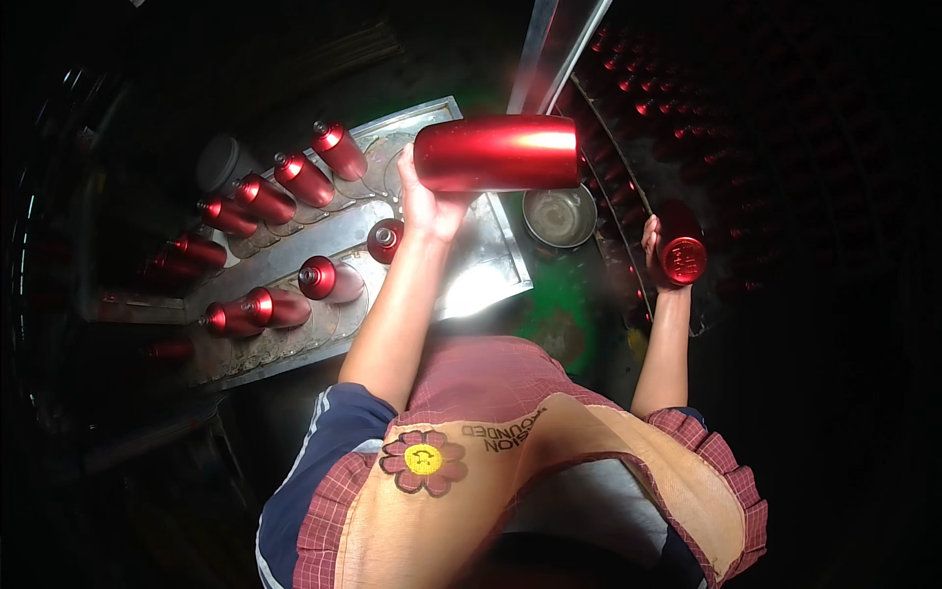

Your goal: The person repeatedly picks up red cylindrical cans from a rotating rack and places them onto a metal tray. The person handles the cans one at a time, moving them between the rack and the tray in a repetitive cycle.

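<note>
My left hand [432,209] is closed round one end of a shiny red metal bottle [500,152], which lies sideways in the air above the right end of a metal tray. Most of the fingers are hidden behind that bottle. Off to the right, my right hand [655,257] grips a second red bottle [679,240], its round base turned toward me. Several more red bottles [304,180] stand in two rows on the tray [510,260], necks up. One red bottle [383,239] stands close beside my left wrist.
A round metal pot [559,216] sits between the tray and a curved rail on the right. Beyond that rail, many red bottles [659,103] stand in dim light. A pale upright post [554,54] rises at the top. A whitish bucket [224,162] is behind the tray.
</note>
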The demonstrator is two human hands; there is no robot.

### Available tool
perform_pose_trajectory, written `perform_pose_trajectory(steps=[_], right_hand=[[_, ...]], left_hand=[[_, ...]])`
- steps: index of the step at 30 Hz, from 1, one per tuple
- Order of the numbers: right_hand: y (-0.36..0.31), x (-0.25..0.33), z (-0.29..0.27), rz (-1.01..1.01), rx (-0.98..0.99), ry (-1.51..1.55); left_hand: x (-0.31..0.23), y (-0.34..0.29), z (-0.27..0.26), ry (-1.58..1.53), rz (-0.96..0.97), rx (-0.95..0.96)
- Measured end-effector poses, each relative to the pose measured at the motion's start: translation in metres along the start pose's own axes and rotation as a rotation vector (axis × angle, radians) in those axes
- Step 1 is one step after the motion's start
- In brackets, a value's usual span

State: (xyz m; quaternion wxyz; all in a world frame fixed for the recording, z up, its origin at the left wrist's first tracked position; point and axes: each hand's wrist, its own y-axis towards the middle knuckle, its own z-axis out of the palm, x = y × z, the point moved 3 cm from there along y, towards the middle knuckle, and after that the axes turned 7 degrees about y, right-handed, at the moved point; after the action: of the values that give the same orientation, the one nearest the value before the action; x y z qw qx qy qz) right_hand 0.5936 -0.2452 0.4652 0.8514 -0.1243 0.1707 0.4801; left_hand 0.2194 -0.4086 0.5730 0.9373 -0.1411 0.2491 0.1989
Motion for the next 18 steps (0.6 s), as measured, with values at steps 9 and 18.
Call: perform_pose_trajectory(steps=[9, 18], right_hand=[[-0.051, 0.122, -0.036, -0.134, 0.063, -0.094], [-0.071, 0.16, -0.037, -0.323, 0.019, -0.863]], left_hand=[[0.291, 0.122, 0.11, -0.735, -0.453, 0.039], [0.29, 0.098, 0.027, -0.086, -0.388, 0.287]])
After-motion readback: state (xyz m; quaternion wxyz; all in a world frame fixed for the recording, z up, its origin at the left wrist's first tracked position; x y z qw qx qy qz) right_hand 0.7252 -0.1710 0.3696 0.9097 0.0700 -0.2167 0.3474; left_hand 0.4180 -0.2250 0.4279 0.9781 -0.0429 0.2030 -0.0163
